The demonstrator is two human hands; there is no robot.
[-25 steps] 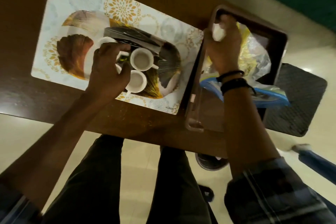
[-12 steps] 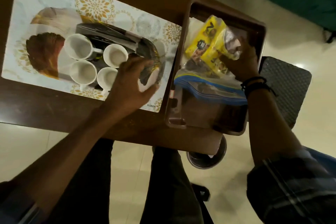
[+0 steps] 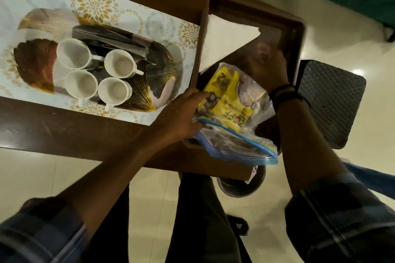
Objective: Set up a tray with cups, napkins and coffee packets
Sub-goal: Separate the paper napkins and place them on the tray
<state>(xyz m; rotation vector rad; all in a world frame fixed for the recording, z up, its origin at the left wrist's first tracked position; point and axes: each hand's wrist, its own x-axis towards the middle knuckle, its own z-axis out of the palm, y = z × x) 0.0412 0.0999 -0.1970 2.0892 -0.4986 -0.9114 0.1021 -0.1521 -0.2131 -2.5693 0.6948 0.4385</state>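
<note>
Left hand [image 3: 181, 117] has left the cups [image 3: 97, 71] and now pinches the zip bag [image 3: 233, 117] of yellow coffee packets [image 3: 226, 94] over the brown tray [image 3: 299, 34]; right hand [image 3: 269, 68] grips the bag's far side. Napkin [image 3: 222, 38] lies in tray; four cups wait on the patterned platter [image 3: 36, 64] – packets likely next
</note>
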